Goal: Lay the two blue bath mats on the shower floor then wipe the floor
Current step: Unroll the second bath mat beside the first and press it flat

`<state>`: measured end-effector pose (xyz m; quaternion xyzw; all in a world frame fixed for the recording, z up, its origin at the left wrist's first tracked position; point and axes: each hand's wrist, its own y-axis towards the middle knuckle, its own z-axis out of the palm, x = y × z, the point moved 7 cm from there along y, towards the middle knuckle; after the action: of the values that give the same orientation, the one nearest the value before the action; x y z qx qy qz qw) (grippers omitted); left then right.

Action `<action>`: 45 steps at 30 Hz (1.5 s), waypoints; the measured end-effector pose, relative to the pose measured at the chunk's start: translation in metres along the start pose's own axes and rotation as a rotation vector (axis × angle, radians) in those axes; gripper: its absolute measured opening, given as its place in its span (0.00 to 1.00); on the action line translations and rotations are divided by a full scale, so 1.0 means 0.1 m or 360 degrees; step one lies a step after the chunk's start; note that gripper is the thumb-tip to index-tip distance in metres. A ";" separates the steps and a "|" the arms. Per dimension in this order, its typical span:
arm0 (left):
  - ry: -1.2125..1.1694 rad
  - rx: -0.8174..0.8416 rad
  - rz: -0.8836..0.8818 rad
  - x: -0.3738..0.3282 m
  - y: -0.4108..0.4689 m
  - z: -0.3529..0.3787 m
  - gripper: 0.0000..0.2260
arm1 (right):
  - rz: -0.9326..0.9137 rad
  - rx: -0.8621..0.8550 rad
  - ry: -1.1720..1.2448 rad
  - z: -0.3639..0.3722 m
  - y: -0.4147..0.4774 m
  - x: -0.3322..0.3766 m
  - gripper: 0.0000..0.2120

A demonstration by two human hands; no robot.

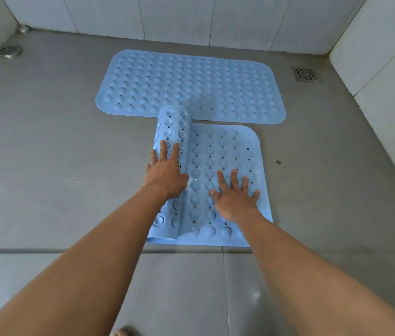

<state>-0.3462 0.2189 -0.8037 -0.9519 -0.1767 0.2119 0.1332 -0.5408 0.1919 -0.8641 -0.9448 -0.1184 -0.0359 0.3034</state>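
**We unroll the second blue mat, both hands flat on it**

Our right hand (234, 197) is spread wide and pressed flat on the unrolled half of the near bath mat (228, 154). We judge this pins that side so it neither slides nor springs back. Our left hand (164, 173), fingers straight and gripping nothing, rests on top of the curled half (174, 127) (suction cups face up there), placed as if to push the roll leftward and flatten it. The near bath mat lies on the grey shower floor (46, 141), its far edge just beside the long edge of the far bath mat (191, 86). That one is already laid flat, crosswise, nearer the tiled wall. A square drain (306, 74) sits uncovered to its right and a round drain (10, 51) in the left corner. By our reckoning the laying is nearly done and the wiping not yet begun.
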 end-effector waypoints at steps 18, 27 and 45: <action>-0.0103 -0.0214 -0.0202 0.49 -0.07 -0.12 0.39 | -0.0079 -0.0115 -0.0043 0.00 0.12 0.05 0.35; 0.0022 -0.0198 -0.0265 0.48 -0.03 -0.24 0.37 | -0.0090 -0.0176 0.0035 0.06 0.14 0.35 0.34; 0.0207 -0.0175 -0.0238 0.92 -0.05 -0.33 0.44 | 0.0174 -0.0237 0.0027 0.00 0.09 0.32 0.37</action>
<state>-0.2543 0.2537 -0.8060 -0.9537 -0.2496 0.1290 0.1075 -0.5074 0.1914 -0.8650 -0.9695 -0.0611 -0.0359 0.2347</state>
